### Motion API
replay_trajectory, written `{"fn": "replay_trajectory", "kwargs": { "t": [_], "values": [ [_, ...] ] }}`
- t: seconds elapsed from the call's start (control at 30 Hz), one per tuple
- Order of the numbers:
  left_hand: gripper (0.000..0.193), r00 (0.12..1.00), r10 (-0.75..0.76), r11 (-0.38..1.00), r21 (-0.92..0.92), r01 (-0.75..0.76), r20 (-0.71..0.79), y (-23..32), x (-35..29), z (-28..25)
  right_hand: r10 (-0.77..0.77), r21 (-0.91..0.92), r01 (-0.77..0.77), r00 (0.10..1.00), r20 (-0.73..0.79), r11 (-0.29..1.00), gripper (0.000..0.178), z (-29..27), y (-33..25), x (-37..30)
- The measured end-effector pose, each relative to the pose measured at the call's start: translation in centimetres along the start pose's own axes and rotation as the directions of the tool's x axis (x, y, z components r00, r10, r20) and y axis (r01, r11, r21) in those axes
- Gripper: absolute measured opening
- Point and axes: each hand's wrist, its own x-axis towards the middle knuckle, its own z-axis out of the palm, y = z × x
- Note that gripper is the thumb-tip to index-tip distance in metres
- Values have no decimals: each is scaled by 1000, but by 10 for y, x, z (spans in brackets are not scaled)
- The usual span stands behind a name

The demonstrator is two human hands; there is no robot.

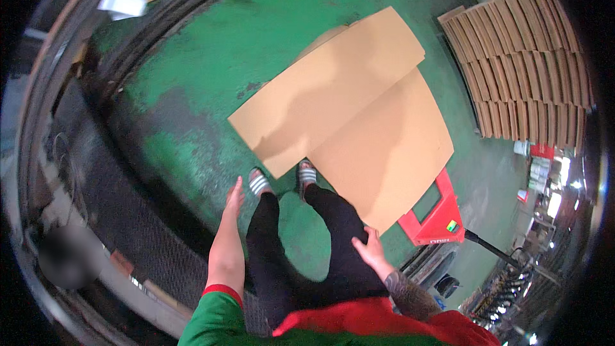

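Large flat sheets of brown cardboard lie before my feet. The upper sheet (333,83) overlaps the lower sheet (391,147), and my shadow falls across both. My left hand (235,196) hangs beside my left leg, seen edge-on with its fingers stretched out, holding nothing. By my right thigh, close to the lower sheet's near corner, is my right hand (369,248). Its thumb and fingers are apart, with nothing visible in them. Whether it touches my trousers I cannot tell.
A red pallet jack (443,223) sticks out from under the cardboard on the right. Stacked folded cardboard (519,67) stands at the far right. Along the left runs a dark ridged mat (128,198). White papers (125,1) lie at the far left. The floor (211,57) is green and worn.
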Motion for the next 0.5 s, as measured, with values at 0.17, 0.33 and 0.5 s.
{"fn": "replay_trajectory", "kwargs": {
  "t": [0.17,0.33,0.5],
  "values": [
    [116,992,120,978,-180,-110,48,10,200,63,30,-189,-28,1000,6,982,82,35,-38,74],
    [114,964,133,860,-511,2,228,34,302,128,83,-73,-79,996,42,994,84,26,-46,106],
    [98,998,-6,756,-653,48,67,46,342,165,114,-24,-114,993,6,993,85,18,-42,120]
  ]
}}
